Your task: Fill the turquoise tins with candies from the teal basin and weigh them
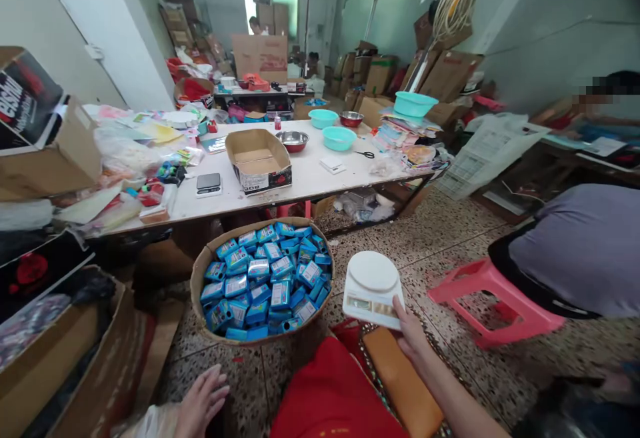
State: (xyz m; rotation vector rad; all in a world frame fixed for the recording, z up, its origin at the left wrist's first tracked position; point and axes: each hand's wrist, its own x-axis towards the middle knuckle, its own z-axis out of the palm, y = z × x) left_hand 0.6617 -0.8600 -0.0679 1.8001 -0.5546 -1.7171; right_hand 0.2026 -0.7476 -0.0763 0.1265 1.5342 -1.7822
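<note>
My right hand (pixel 411 331) grips the lower right corner of a white kitchen scale (pixel 374 285), thumb on top, holding it above my lap at the right of a round carton. That carton (pixel 197 278) is filled with small blue boxes (pixel 259 268). My left hand (pixel 203 398) is low at the left, below the carton, fingers apart and holding nothing. Beneath the scale lies an orange-brown flat item (pixel 400 378) beside the red cloth (pixel 330 391) over my lap.
Ahead stands a white table (pixel 310 181) with an open cardboard box (pixel 257 158), a small grey scale (pixel 209 185), bowls and scissors (pixel 367 155). A person sits on a pink stool (pixel 495 298) at right. Open cartons (pixel 75 358) crowd the left.
</note>
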